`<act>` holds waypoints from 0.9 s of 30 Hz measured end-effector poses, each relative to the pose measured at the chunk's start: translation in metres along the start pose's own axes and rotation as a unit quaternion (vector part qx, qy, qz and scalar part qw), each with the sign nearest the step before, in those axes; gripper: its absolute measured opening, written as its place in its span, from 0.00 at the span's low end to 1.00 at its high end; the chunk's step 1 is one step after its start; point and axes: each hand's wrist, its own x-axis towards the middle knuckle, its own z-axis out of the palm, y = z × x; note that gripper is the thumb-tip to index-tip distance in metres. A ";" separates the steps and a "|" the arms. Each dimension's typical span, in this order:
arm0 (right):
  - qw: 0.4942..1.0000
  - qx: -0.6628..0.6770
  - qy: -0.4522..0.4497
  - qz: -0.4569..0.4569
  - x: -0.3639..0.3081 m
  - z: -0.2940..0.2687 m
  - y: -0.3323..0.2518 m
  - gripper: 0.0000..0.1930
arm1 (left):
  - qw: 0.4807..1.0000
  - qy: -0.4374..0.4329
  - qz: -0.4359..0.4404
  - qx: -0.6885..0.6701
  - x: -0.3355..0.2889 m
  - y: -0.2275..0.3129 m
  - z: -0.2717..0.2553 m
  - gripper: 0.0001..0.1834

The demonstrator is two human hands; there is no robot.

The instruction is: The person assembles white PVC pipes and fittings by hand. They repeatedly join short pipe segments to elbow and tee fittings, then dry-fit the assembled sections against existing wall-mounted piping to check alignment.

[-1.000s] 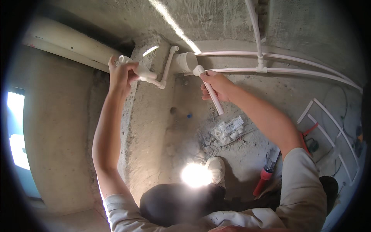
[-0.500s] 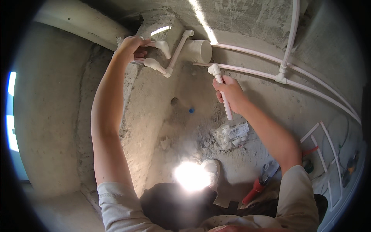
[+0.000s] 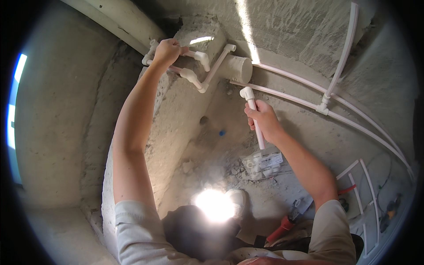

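Observation:
My left hand [image 3: 168,52] is closed around the upper of two white plastic pipes on the concrete ledge at the upper left. Beside it, that pipe ends in a white elbow fitting [image 3: 202,61]. The lower pipe runs through a thicker white fitting [image 3: 189,75] to another elbow [image 3: 203,87]. My right hand [image 3: 264,119] grips a short white pipe [image 3: 258,134] with an elbow [image 3: 247,92] on its top end, held apart from the other pipes. Below its lower end lies a clear plastic bag of white fittings [image 3: 263,163].
A wide capped pipe stub [image 3: 240,70] sticks out past the ledge. Long white pipes run along the wall to the right, joined at a tee [image 3: 323,108]. A red-handled tool [image 3: 281,229] and loose pipe lengths [image 3: 371,185] lie at lower right. Rubble [image 3: 236,170] covers part of the floor.
The whole view has shifted, so the pipes and ledge sit farther right and lower. My left hand has risen slightly on the upper pipe, fingers more curled. The right hand keeps its pipe.

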 end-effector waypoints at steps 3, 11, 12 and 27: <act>0.999 -0.030 0.024 -0.002 -0.014 -0.009 -0.008 0.09 | 0.999 -0.028 0.000 -0.042 0.003 -0.007 -0.004 0.18; 0.986 -0.153 0.067 -0.012 -0.075 -0.072 -0.048 0.07 | 0.991 -0.090 0.059 -0.076 0.014 -0.022 0.000 0.16; 0.976 -0.193 0.100 -0.005 -0.088 -0.082 -0.059 0.09 | 0.991 -0.053 0.120 0.034 0.018 -0.021 -0.001 0.15; 0.690 -0.679 0.251 0.013 -0.151 -0.051 -0.237 0.27 | 0.976 -0.147 0.159 -0.036 0.049 -0.035 -0.004 0.11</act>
